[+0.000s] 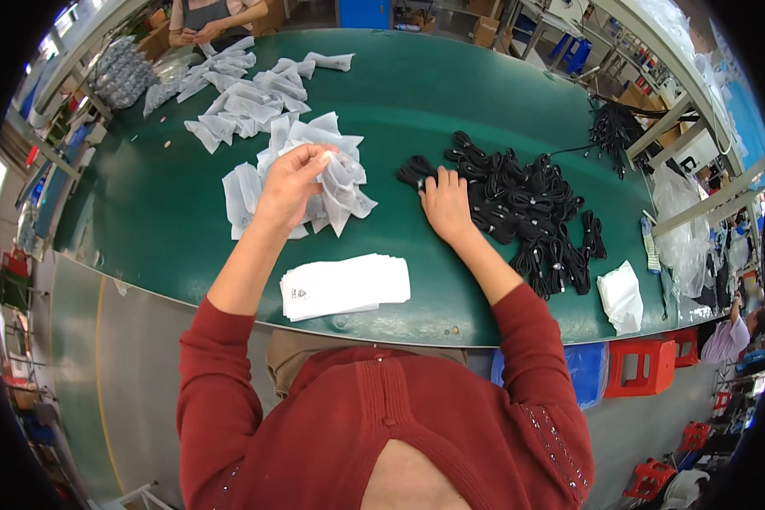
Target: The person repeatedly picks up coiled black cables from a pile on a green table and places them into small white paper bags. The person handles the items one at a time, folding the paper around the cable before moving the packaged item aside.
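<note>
My left hand (294,185) is closed in a pinch on a white translucent bag (342,174) at the near pile of similar filled bags. Its fingertips press together at the bag's upper end. To the right, my right hand (446,204) reaches over a coiled black cable (415,171) at the left edge of a heap of bundled black cables (527,200). Its fingers curl down against the coil, and their undersides are hidden. Between my forearms, near the table's front edge, lies a flat stack of empty white bags (346,286).
The green table (450,85) carries another pile of filled white bags (259,98) farther off. Across it, a person's hands (197,36) hold something small. A white packet (620,297) lies at the near right. Red stools (640,367) stand beyond the front edge.
</note>
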The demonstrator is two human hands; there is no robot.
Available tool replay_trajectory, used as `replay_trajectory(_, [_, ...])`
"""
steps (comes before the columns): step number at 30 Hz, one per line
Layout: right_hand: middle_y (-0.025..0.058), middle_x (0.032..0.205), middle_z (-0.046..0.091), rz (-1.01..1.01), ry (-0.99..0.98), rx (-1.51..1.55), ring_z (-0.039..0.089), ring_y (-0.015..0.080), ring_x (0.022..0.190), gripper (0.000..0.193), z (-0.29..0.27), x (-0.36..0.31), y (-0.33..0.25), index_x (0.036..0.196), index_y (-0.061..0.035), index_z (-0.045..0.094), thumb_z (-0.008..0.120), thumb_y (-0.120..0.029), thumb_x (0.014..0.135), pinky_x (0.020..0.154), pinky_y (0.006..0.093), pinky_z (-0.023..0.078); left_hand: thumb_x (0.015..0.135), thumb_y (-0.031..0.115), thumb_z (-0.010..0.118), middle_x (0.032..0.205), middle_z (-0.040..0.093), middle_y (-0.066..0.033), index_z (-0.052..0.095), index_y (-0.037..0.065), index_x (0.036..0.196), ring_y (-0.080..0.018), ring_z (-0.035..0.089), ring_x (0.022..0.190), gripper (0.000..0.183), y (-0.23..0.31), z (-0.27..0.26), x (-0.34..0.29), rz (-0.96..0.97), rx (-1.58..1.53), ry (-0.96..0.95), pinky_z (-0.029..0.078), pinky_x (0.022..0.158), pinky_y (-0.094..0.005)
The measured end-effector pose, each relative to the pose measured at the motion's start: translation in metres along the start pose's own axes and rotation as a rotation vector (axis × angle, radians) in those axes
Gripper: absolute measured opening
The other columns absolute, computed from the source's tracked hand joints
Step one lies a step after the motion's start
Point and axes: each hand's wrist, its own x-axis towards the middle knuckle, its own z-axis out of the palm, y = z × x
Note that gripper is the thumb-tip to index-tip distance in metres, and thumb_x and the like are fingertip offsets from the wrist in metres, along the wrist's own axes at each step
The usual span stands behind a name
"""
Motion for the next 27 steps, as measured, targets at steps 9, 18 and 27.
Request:
replay_trajectory(9, [0.0122, 0.088, 0.066, 0.661, 0.127, 1.138, 0.064, 0.0214, 0.072, 0.018, -0.088, -0.005, 0.002, 0.098, 0.0009, 0.053, 0.066, -0.01, 0.091, 0.065, 0.0356, 0.052, 0.097, 0.026, 0.065, 0.097, 0.065, -0.0021, 0.065, 0.003, 0.105, -0.0117, 0.062, 0.09, 0.024, -0.019, 0.001, 0.021, 0.017, -0.035, 0.081, 0.051, 0.078, -0.0315])
replay_trajectory(18, [0.0031, 0.079, 0.062, 0.452, 0.033, 1.458, 0.055, 0.0078, 0.059, 0.019, -0.121, 0.067, -0.063, 0.099, -0.0029, 0.057, 0.069, -0.013, 0.089, 0.052, 0.0239, 0.044, 0.096, 0.023, 0.066, 0.096, 0.065, -0.0025, 0.065, 0.004, 0.104, -0.0128, 0.061, 0.088, 0.02, -0.026, 0.026, 0.015, -0.07, 0.006, 0.008, 0.05, 0.075, -0.0287])
replay_trajectory(27, [0.0053, 0.083, 0.059, 0.451, -0.1, 1.153, 0.057, 0.0116, 0.065, 0.034, -0.08, 0.02, -0.053, 0.118, -0.0001, 0.058, 0.068, -0.018, 0.09, 0.061, 0.0284, 0.047, 0.085, 0.027, 0.074, 0.115, 0.063, -0.0133, 0.059, -0.003, 0.123, -0.0274, 0.059, 0.111, 0.051, 0.009, -0.077, 0.023, 0.467, 0.901, 0.543, 0.046, 0.098, -0.0399])
